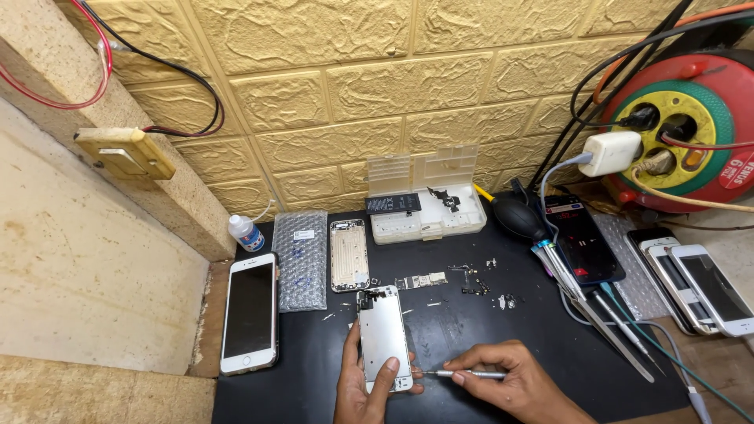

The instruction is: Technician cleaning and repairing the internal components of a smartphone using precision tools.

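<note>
Black worktop [471,345] carried a phone screen panel [383,338] gripped by the left hand [363,389]; the right hand [514,381] pinched a screwdriver [463,374].

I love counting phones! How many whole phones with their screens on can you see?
5: a white phone at the mat's left edge, a dark phone lit up at right, and three stacked phones far right. More may be hidden beneath that stack.

Two bare hands [377,385] — no sleeves, no rings
</note>
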